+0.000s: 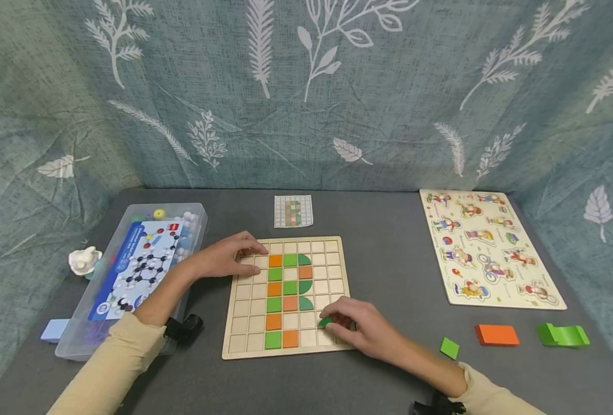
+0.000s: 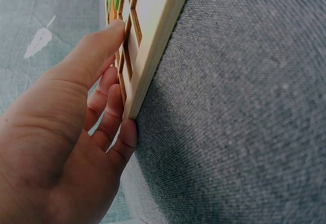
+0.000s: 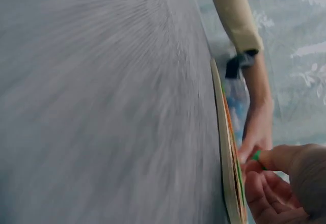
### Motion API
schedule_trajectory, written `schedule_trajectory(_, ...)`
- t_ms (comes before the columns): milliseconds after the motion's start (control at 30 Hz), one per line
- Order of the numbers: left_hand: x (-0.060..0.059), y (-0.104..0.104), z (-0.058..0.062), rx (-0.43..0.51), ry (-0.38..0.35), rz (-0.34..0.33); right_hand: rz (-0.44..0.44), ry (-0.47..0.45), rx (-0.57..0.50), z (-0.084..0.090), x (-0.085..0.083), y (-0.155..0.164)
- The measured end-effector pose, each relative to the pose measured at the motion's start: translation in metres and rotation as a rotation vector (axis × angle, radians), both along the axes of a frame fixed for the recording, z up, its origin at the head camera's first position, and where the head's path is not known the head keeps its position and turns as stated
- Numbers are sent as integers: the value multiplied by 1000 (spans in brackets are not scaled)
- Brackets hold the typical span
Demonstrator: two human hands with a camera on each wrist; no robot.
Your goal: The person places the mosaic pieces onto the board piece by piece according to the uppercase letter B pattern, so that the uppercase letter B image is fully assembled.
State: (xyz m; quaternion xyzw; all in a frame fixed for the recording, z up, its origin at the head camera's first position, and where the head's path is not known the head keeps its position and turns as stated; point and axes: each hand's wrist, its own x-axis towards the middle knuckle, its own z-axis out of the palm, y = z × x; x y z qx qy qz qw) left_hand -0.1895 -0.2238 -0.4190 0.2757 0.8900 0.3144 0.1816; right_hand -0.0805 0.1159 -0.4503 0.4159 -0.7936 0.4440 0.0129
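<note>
**Green piece going into the grid board**

Grey cloth covers the table, with a leaf-printed curtain hung behind it. At the centre lies the wooden grid board [image 1: 287, 297], partly filled with orange and green squares and dark green half-rounds in its middle columns. The right hand [image 1: 360, 328] pinches a small green piece [image 1: 326, 321] between thumb and fingertips, right over a cell in the board's lower right part. The left hand [image 1: 227, 256] rests with straight fingers on the board's upper left corner, steadying it; the left wrist view shows the fingers [image 2: 109, 94] lying along the board's edge.

By the look of it, the step in hand is seating this piece. The next move likely calls for turning it to match the cell and pressing it flat.

A pattern card [image 1: 293, 211] lies just beyond the board. To the right sit a loose green square [image 1: 449, 348], an orange block [image 1: 497, 335] and green blocks [image 1: 563, 335], with a picture puzzle board [image 1: 490, 248] behind them. A clear plastic box [image 1: 135, 271] stands at the left.
</note>
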Motion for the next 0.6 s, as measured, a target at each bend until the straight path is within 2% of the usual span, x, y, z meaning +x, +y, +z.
schedule_trajectory(167,-1,1,1,2,5,-7,16,-125,57,1,2,-19)
schedule_trajectory(300,-1,1,1,-3,14,-4,-5,-169,90,2,3,-26)
schedule_trajectory(367,-1,1,1,-6,12,1,-11,-155,108,2,4,-28)
schedule_trajectory(600,0,1,0,-6,7,0,-11,4,224,4,5,-34)
